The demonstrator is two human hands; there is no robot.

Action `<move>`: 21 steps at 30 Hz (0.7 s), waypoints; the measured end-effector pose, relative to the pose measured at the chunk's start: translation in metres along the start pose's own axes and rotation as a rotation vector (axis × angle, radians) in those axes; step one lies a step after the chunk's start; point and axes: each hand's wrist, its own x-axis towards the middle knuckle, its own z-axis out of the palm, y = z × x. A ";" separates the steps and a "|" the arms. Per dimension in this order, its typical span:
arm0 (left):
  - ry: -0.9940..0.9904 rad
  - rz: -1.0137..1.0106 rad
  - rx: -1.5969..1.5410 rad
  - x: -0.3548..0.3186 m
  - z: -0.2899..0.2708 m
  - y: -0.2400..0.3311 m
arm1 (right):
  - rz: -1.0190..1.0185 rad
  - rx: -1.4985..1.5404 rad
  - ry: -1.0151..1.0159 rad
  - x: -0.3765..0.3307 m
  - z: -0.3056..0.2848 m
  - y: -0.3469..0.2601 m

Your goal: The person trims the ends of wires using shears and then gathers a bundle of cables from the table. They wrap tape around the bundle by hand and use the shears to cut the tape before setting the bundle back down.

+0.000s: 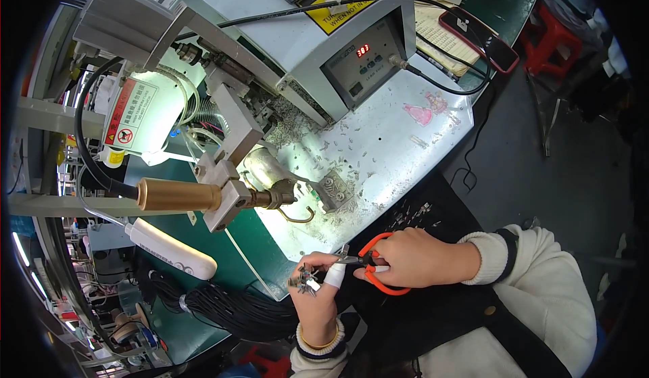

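My right hand (433, 260) is closed around a pair of small pliers (369, 260) with orange-red handles and dark jaws. The jaws point left and meet the fingertips of my left hand (315, 314). A bunch of small silvery metal pieces (307, 282) lies in my left palm, with its fingers curled round them. White tape (334, 275) wraps the thumb. By the pliers' tip a small metal piece (344, 250) sticks up; whether the jaws grip it is too small to tell. Both hands are above my dark apron, just in front of the metal work plate (378, 175).
A grey machine (297, 33) with a red digital display stands at the back. A brass-coloured cylinder (179, 195) on a metal arm reaches over the plate. Metal scraps (351, 165) litter the plate. Black cables (236, 310) lie coiled at left; a phone (478, 40) rests at back right.
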 end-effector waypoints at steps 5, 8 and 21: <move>-0.154 -0.284 -0.276 0.032 -0.015 -0.002 | 0.010 0.220 -0.032 0.009 0.001 0.015; -0.146 -0.383 -0.603 0.060 -0.015 -0.005 | 0.249 0.642 0.009 0.022 -0.014 0.001; -0.167 -0.348 -0.396 0.092 -0.023 -0.006 | 0.022 0.541 0.191 0.095 -0.016 0.012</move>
